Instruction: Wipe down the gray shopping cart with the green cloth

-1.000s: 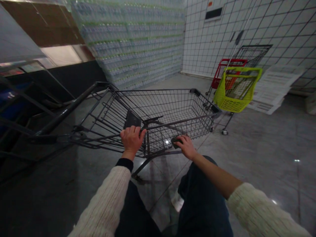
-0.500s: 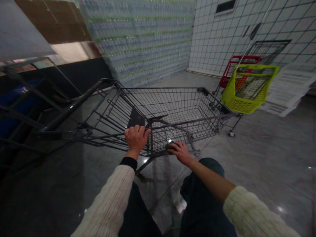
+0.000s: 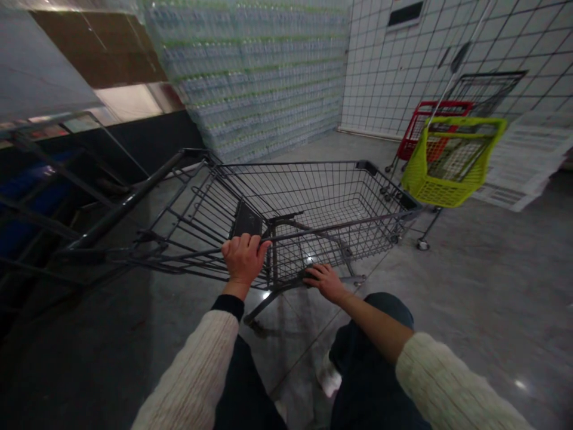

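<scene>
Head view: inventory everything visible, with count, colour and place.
Dark wire shopping cart: one, grey, centre
Shrink-wrapped bottle stack: one, clear and green, far wall
Tiled wall: one, white, back right
Red-rimmed wire cart: one, red, back right
Lime-green plastic basket: one, lime-green, far right
Printed paper sheets: several, white, far right
Polished floor: one, grey, below
Dark jeans: one pair, navy, bottom centre
Knit sleeves: two, cream, bottom corners
Left hand: one, bare, curled on the cart's rear bar
Right hand: one, bare, resting on that bar
</scene>
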A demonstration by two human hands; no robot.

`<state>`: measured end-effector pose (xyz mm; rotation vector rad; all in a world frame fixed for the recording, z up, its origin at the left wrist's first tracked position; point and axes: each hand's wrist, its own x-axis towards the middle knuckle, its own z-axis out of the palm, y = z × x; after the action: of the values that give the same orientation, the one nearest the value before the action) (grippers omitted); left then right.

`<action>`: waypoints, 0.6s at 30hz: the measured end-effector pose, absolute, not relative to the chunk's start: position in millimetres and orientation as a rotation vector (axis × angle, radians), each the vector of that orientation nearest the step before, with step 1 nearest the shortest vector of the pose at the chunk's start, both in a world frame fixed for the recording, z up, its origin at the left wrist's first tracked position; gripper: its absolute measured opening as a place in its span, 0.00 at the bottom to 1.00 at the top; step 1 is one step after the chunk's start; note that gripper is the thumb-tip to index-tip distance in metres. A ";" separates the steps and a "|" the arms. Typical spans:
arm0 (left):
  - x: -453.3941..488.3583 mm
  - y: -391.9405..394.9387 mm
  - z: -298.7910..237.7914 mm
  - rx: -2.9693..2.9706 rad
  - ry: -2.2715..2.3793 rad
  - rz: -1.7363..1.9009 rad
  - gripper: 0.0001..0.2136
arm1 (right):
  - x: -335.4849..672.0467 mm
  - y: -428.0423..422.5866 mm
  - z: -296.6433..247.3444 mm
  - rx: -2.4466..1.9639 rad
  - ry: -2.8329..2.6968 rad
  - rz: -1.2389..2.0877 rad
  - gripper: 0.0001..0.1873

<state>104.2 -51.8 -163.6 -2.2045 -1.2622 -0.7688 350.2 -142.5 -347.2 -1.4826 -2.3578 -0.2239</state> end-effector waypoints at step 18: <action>105.3 -49.9 -162.2 -2.217 -1.263 -0.777 0.19 | 416.7 -149.5 -306.3 -1.374 -2.393 -0.381 0.15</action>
<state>105.3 -49.9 -162.2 -2.2166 -1.2628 -0.7772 416.7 -149.5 -306.3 -1.3736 -2.3934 -0.3810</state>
